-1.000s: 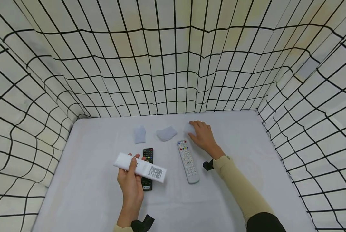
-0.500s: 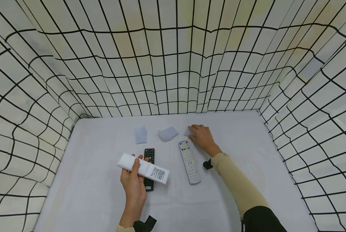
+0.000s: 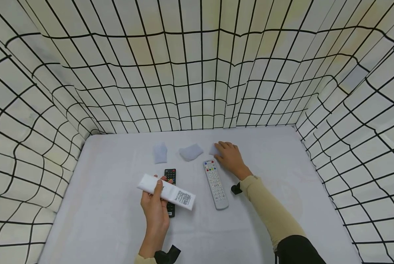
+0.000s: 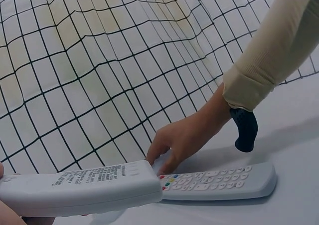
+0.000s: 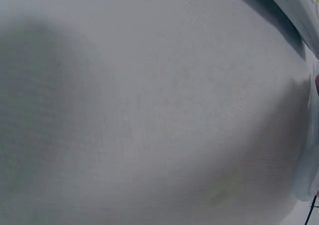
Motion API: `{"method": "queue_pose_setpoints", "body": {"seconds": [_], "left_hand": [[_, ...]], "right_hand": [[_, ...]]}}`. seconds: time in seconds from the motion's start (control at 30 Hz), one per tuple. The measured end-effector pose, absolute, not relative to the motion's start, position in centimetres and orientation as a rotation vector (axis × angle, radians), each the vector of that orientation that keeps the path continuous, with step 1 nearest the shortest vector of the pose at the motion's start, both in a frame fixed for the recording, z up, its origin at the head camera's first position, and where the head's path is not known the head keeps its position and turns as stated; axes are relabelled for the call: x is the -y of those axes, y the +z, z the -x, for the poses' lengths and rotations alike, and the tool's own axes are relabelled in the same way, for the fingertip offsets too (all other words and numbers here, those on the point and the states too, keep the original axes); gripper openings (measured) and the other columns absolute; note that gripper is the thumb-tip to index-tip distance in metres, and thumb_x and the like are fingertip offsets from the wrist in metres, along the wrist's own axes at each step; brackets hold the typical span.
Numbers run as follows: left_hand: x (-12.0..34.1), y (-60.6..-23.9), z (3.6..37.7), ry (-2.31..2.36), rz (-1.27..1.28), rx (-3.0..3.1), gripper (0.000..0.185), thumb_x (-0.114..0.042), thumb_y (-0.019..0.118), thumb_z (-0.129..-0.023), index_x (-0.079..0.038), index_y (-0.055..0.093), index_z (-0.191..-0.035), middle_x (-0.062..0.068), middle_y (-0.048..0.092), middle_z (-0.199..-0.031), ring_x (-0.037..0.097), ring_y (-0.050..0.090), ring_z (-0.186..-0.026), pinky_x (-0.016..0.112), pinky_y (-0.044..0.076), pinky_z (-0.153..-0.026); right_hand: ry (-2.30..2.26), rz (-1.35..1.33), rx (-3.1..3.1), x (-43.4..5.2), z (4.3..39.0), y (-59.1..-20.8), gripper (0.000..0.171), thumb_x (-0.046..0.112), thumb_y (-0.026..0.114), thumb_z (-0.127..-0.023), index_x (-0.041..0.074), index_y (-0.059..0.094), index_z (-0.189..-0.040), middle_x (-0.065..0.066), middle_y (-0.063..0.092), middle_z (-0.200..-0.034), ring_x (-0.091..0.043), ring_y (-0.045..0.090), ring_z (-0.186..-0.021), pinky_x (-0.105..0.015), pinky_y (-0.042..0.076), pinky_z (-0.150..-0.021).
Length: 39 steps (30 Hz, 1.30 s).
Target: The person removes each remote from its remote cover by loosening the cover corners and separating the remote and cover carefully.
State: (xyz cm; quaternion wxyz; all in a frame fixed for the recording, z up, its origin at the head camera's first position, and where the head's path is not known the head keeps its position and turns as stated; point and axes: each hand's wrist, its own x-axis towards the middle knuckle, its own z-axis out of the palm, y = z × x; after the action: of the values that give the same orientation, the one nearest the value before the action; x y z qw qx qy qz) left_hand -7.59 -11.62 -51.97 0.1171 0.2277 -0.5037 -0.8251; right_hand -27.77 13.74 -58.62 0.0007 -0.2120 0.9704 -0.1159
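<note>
My left hand (image 3: pixel 155 212) grips a white remote control (image 3: pixel 175 195), thumb on top and fingers below. Its back with a printed code label faces up, and it is tilted above a black remote control (image 3: pixel 170 172), hiding the middle of that one. At the back right, my right hand (image 3: pixel 231 157) has its curled fingers and thumb on a small pale folded cloth (image 3: pixel 212 150); the hand covers much of it. In the right wrist view only an edge of this cloth (image 5: pixel 305 180) shows. Beside that hand lies a light grey remote control (image 3: pixel 215 185), buttons up.
Two more small pale cloths, one at the left (image 3: pixel 160 153) and one in the middle (image 3: pixel 191 152), lie in a row at the back. A white sheet covers the table (image 3: pixel 101 205). Black-gridded white curtains (image 3: pixel 190 84) surround it at the back and sides.
My left hand has shifted slightly to the right with the white remote control. My right hand has settled lower over the pale cloth, hiding more of it, and now stays there.
</note>
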Motion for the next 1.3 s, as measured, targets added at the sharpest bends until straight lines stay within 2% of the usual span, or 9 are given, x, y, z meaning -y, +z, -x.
{"method": "queue_pose_setpoints", "body": {"seconds": [0.37, 0.57, 0.7, 0.8, 1.0, 1.2, 1.3], "left_hand": [[10.8, -52.0, 8.6, -2.405, -0.575, 1.504, 0.053, -0.027, 0.057, -0.109, -0.005, 0.039, -0.153, 0.014, 0.059, -0.136, 0.024, 0.072, -0.12, 0.032, 0.058, -0.101], [10.2, -52.2, 9.2, -2.299, -0.388, 1.609, 0.045, -0.022, 0.067, -0.104, -0.008, 0.051, -0.143, 0.021, 0.064, -0.127, 0.022, 0.076, -0.109, 0.033, 0.06, -0.098], [9.8, -52.2, 9.5, -2.234, -0.265, 1.703, 0.041, -0.019, 0.069, -0.102, -0.009, 0.055, -0.139, 0.019, 0.068, -0.123, 0.02, 0.076, -0.105, 0.029, 0.058, -0.099], [9.4, -52.2, 9.6, -2.181, -0.183, 1.788, 0.041, -0.017, 0.069, -0.102, -0.007, 0.055, -0.139, 0.014, 0.07, -0.121, 0.017, 0.075, -0.107, 0.025, 0.056, -0.1], [8.9, -52.0, 9.5, -2.104, -0.027, 1.899, 0.04, -0.012, 0.07, -0.1, -0.005, 0.058, -0.137, 0.016, 0.071, -0.122, 0.015, 0.071, -0.115, 0.022, 0.054, -0.103], [8.7, -51.9, 9.3, -1.884, 0.236, 2.127, 0.041, -0.004, 0.074, -0.096, -0.014, 0.064, -0.135, 0.008, 0.074, -0.127, 0.007, 0.064, -0.124, 0.016, 0.048, -0.105], [8.6, -52.1, 9.3, -1.752, 0.431, 2.179, 0.047, 0.002, 0.076, -0.092, -0.015, 0.066, -0.135, 0.008, 0.072, -0.129, 0.012, 0.063, -0.127, 0.018, 0.046, -0.109]], "right_hand": [[-0.435, 0.684, -3.089, -13.8, 27.2, -56.9, 0.054, 0.039, 0.064, -0.104, 0.013, 0.054, -0.151, -0.012, 0.054, -0.157, -0.035, 0.051, -0.143, -0.057, 0.043, -0.115], [-0.676, 0.673, -3.07, -13.7, 24.6, -56.1, 0.047, 0.034, 0.069, -0.102, 0.012, 0.063, -0.143, -0.011, 0.062, -0.149, -0.035, 0.058, -0.137, -0.056, 0.048, -0.111], [-0.863, 0.651, -3.022, -13.5, 22.2, -55.4, 0.042, 0.031, 0.07, -0.102, 0.012, 0.066, -0.139, -0.009, 0.064, -0.145, -0.033, 0.06, -0.135, -0.053, 0.049, -0.112], [-1.061, 0.605, -2.939, -13.3, 20.2, -54.9, 0.038, 0.028, 0.069, -0.102, 0.012, 0.067, -0.136, -0.007, 0.066, -0.143, -0.03, 0.063, -0.13, -0.051, 0.051, -0.109], [-1.47, 0.454, -2.597, -12.9, 16.9, -54.7, 0.032, 0.026, 0.064, -0.106, 0.012, 0.068, -0.134, -0.004, 0.071, -0.133, -0.022, 0.07, -0.113, -0.044, 0.057, -0.098], [-1.631, 0.319, -2.155, -12.2, 15.3, -54.8, 0.035, 0.027, 0.058, -0.108, 0.004, 0.067, -0.133, -0.017, 0.072, -0.129, -0.022, 0.073, -0.106, -0.034, 0.061, -0.09], [-1.672, 0.266, -1.958, -12.0, 14.9, -55.0, 0.041, 0.03, 0.055, -0.11, 0.0, 0.062, -0.138, -0.021, 0.071, -0.13, -0.023, 0.074, -0.107, -0.035, 0.062, -0.089]]}}
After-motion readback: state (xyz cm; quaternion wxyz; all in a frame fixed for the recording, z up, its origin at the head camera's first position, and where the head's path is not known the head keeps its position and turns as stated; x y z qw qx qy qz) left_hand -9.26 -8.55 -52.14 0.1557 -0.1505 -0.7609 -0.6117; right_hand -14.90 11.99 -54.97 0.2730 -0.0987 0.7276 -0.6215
